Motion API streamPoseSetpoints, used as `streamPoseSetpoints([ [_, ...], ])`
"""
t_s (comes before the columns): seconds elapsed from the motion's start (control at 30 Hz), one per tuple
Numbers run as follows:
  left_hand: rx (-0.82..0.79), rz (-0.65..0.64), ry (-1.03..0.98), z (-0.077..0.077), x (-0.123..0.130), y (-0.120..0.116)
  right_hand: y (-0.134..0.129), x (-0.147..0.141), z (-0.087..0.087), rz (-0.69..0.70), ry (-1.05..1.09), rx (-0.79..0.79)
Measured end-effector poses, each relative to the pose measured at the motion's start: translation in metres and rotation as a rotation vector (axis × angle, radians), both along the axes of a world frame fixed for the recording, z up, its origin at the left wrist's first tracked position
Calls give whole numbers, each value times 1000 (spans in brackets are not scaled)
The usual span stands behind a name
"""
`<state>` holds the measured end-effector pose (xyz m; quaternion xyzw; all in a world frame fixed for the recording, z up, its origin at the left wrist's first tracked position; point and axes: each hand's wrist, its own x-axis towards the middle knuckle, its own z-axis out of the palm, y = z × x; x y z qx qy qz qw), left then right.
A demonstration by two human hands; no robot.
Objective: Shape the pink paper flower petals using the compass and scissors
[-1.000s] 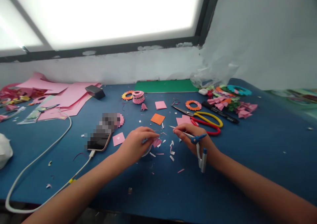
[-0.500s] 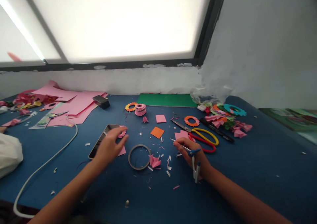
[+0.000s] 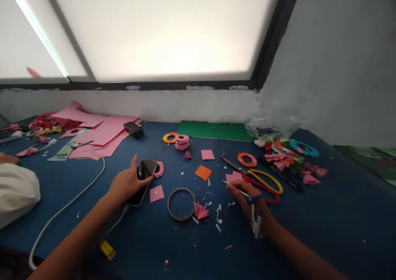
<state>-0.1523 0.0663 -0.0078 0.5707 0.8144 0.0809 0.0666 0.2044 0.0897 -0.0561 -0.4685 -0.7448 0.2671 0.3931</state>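
My left hand (image 3: 126,183) lies on a smartphone (image 3: 143,176) on the blue table (image 3: 309,226), with the fingers wrapped around its left edge and the thumb raised. A white cable (image 3: 71,201) runs from the phone toward the table's front left. My right hand (image 3: 247,197) holds a blue drawing compass (image 3: 255,212), its metal point aimed left and its legs hanging toward me. Between the hands lie a grey tape ring (image 3: 181,203), a folded pink paper piece (image 3: 201,210) and small paper scraps. A pink paper square (image 3: 156,193) lies beside the phone.
Yellow-and-red scissors (image 3: 258,176) and an orange square (image 3: 203,172) lie beyond my right hand. Pink sheets (image 3: 99,133) and a black box (image 3: 133,129) are at the back left, a green mat (image 3: 216,130) by the wall, colourful paper cut-outs (image 3: 287,158) at right. A white bundle (image 3: 15,193) lies far left.
My left hand left the pink paper piece and tape ring, moved left and took hold of the phone. The right hand kept the compass. The camera tilted up.
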Motion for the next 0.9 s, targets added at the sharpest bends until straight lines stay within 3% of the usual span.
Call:
streamPoseSetpoints([
  [0.27, -30, -76, -262, 0, -43, -2, 7, 3, -2, -34, -3, -88],
  [0.53, 34, -112, -542, -18, -66, -2, 5, 0, 8, -52, -36, -207],
  [0.9, 27, -141, -485, -16, -61, -6, 9, 4, 3, -27, -37, -299],
])
